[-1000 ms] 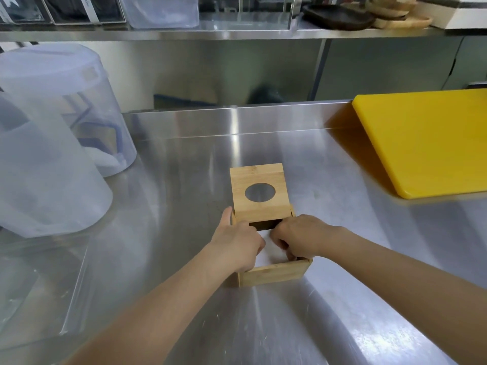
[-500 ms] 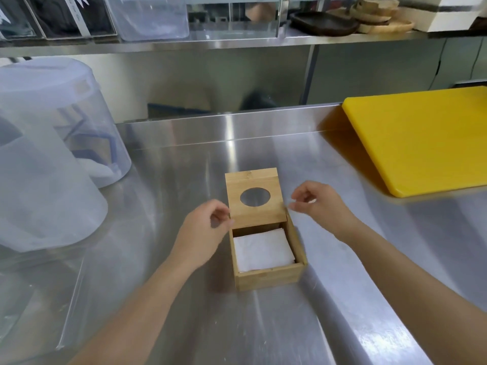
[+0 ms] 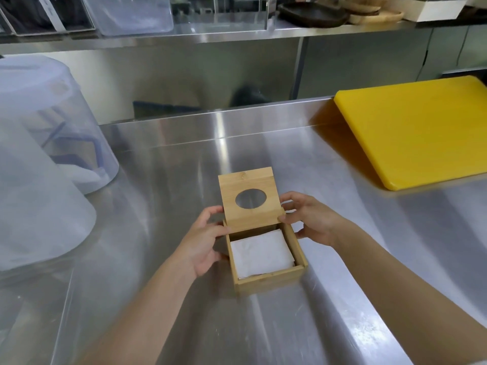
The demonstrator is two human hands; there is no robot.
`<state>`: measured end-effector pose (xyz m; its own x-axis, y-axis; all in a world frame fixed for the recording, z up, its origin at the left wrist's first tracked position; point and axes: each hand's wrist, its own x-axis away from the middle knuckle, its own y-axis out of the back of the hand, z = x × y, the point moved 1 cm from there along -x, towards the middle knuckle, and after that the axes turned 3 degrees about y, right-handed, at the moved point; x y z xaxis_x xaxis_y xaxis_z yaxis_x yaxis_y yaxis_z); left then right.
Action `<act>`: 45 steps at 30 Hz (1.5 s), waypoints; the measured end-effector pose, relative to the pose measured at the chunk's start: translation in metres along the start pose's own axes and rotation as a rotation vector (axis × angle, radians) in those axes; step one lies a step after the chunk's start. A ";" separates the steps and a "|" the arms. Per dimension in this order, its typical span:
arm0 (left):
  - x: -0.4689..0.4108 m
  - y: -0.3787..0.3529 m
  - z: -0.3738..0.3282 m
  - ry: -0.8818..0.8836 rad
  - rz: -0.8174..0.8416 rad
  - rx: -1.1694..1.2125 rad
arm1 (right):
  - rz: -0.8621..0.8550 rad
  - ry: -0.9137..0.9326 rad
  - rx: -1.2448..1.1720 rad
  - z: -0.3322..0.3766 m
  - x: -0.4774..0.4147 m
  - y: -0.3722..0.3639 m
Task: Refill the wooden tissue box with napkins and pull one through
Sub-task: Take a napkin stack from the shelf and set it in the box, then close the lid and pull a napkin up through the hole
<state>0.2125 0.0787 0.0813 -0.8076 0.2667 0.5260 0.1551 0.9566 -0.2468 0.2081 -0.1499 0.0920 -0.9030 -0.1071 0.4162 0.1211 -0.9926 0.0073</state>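
Head view, the only 1 here: the wooden tissue box (image 3: 266, 264) is sitting in the middle of the frame on the steel counter (image 3: 329, 299), its top partly uncovered. Inside, a stack of white napkins (image 3: 261, 251) is lying flat, filling most of the interior and showing below the lid's lower edge.

The lid (image 3: 249, 198), a wooden panel with 1 oval hole, is covering the far part of the box and jutting past its back edge toward the upper part of the frame. Whether it is lying flat or tilting up, I cannot tell.

The left hand (image 3: 203, 241) is coming in from the lower left, fingers curling around the lid's left edge with the thumb near its lower corner, palm against the box's left wall. The right hand (image 3: 313, 219) is reaching from the lower right, fingertips pinching the lid's right edge, thumb at the lower right corner. Both hands are grasping the lid.

At the right edge a yellow cutting board (image 3: 416, 133) is resting on the counter. At the left, 2 translucent plastic containers (image 3: 39, 180) are standing, well apart from the box.
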 end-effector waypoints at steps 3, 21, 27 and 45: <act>0.001 -0.002 -0.001 -0.020 -0.002 -0.012 | -0.012 0.019 0.023 0.003 -0.001 -0.002; 0.016 0.001 -0.003 0.300 0.035 0.166 | 0.093 -0.242 -0.399 -0.004 0.018 0.005; 0.025 -0.003 -0.003 0.313 0.330 0.075 | 0.302 -0.213 -0.214 -0.012 0.027 0.005; 0.027 -0.014 0.028 -0.049 -0.060 -0.489 | 0.255 -0.017 -0.111 -0.030 0.039 0.003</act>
<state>0.1727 0.0694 0.0761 -0.8471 0.2147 0.4862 0.3469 0.9164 0.1996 0.1615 -0.1585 0.0811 -0.8420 -0.3539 0.4072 0.2964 -0.9341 -0.1988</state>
